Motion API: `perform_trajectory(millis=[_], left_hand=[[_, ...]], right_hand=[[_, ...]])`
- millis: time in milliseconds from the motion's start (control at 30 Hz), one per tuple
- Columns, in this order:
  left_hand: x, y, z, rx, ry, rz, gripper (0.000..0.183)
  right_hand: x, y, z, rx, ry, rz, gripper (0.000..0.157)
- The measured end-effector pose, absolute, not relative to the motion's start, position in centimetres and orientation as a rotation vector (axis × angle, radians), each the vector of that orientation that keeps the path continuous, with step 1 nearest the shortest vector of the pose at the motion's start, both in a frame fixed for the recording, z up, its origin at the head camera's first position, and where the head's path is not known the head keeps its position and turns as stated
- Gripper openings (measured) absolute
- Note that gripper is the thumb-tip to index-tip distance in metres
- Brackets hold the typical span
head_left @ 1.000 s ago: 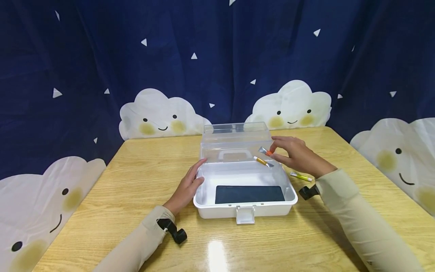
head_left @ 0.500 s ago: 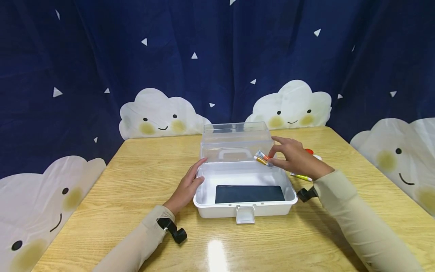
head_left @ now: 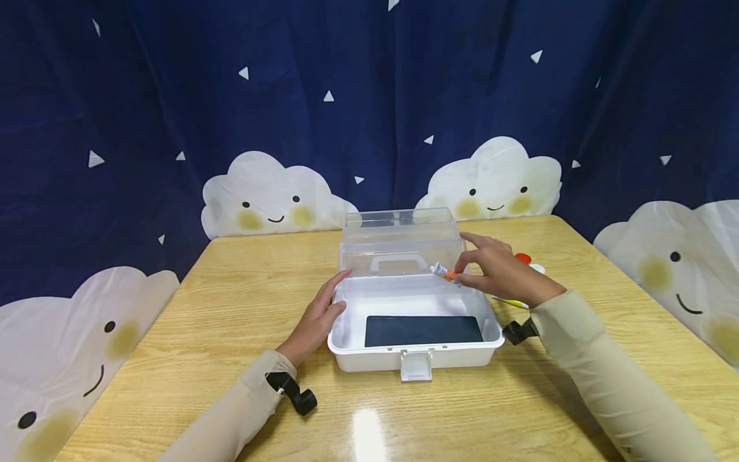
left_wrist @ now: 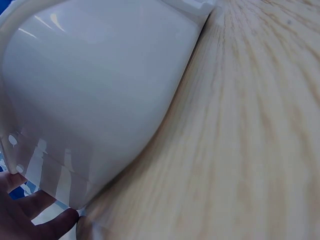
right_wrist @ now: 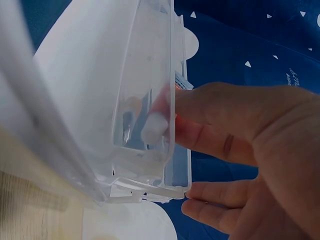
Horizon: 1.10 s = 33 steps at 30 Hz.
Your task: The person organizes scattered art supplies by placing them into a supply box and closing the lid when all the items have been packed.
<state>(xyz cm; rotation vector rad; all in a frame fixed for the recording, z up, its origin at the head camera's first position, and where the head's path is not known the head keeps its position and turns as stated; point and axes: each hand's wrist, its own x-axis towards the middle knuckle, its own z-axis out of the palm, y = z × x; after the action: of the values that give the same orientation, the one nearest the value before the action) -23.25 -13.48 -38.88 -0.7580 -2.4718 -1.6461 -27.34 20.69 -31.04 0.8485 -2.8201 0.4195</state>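
Observation:
A white plastic box stands with its clear lid raised at the back. My left hand holds its left end, thumb over the rim; in the left wrist view those fingers touch the box's outer side. Over the back right corner, my right hand pinches a small paint tube, silvery with an orange band, between thumb and forefinger. From the right wrist view, the thumb and forefinger are partly behind clear plastic. The gold tube seen earlier is mostly hidden behind the held one.
A dark rectangular panel shows at the box's floor. On the wooden table, right of the box, lie a yellow-green tube, a red round thing and a white one. A blue cloud-print curtain hangs behind.
My right hand has moved slightly left and down, carrying the orange-banded tube over the gold one. Red and white round things now show behind the hand. My left hand stays put.

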Motion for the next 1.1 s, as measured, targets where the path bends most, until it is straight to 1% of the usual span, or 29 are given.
perform_trajectory(millis=[233, 367, 500, 733, 833, 967, 1100], left_hand=[[-24.8, -13.9, -41.0, -0.758, -2.469, -1.622, 0.053], [-25.0, -14.0, -41.2, -0.749, -2.475, -1.616, 0.053], [-24.8, -14.0, -40.9, -0.758, -2.477, -1.613, 0.053], [-23.1, -13.5, -38.7, -0.766, -2.474, -1.643, 0.053], [-22.8, -13.4, -38.3, -0.758, -2.49, -1.619, 0.052], [-22.8, -13.4, -38.3, -0.759, -2.489, -1.605, 0.053], [-23.4, -13.5, -39.1, -0.767, -2.478, -1.611, 0.053]], right_hand=[[-27.4, 20.6, -31.0, 0.835, -2.843, 0.419, 0.006], [-27.4, 20.7, -30.9, 0.83, -2.853, 0.419, 0.01], [-27.3, 20.7, -30.9, 0.82, -2.864, 0.429, 0.009], [-27.3, 20.7, -30.9, 0.837, -2.846, 0.416, 0.011], [-27.4, 20.8, -30.9, 0.843, -2.84, 0.421, 0.009], [-27.4, 20.8, -31.0, 0.838, -2.853, 0.437, 0.007], [-27.4, 20.8, -31.0, 0.837, -2.864, 0.455, 0.007]])
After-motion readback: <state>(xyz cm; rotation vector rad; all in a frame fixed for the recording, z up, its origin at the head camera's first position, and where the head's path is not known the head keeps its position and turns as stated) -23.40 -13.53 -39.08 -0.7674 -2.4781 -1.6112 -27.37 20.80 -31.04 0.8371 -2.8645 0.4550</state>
